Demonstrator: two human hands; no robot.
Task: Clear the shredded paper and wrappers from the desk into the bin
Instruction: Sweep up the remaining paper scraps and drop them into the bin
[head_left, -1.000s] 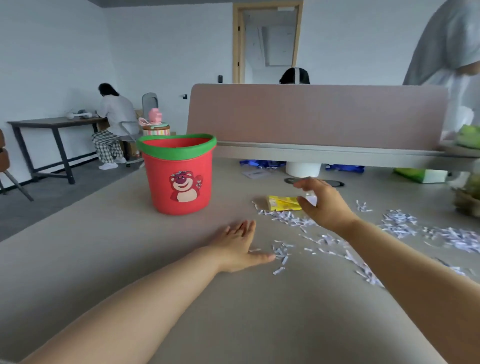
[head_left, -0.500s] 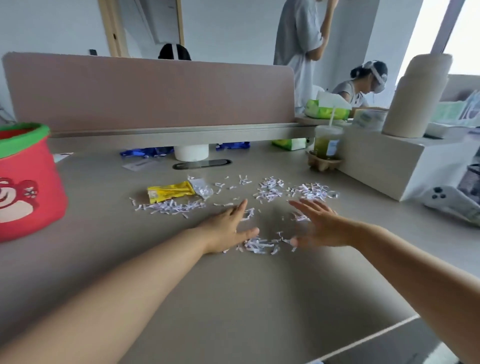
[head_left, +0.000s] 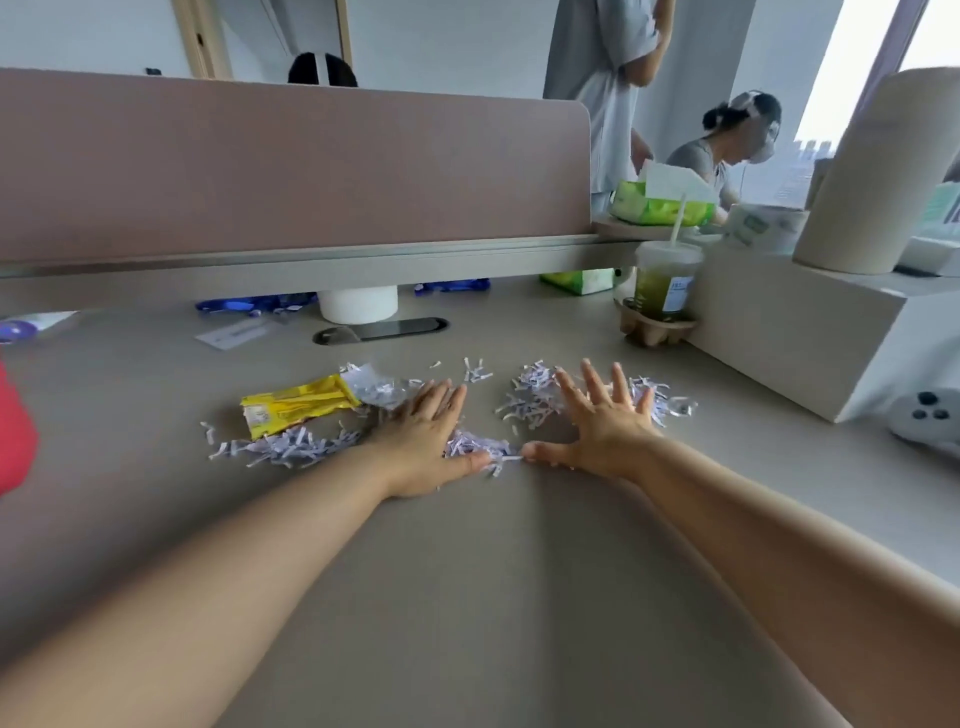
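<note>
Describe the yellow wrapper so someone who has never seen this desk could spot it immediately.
Start at the pink divider panel along the desk's far edge, then come toward the camera to the shredded paper. The yellow wrapper lies flat just left of the left hand, the only bright yellow thing among pale shreds.

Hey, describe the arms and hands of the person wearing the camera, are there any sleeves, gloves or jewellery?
Both forearms are bare as far as the picture shows, with no sleeves in view. The left hand and right hand wear no gloves, and no rings, watch or bracelets show on them.
</note>
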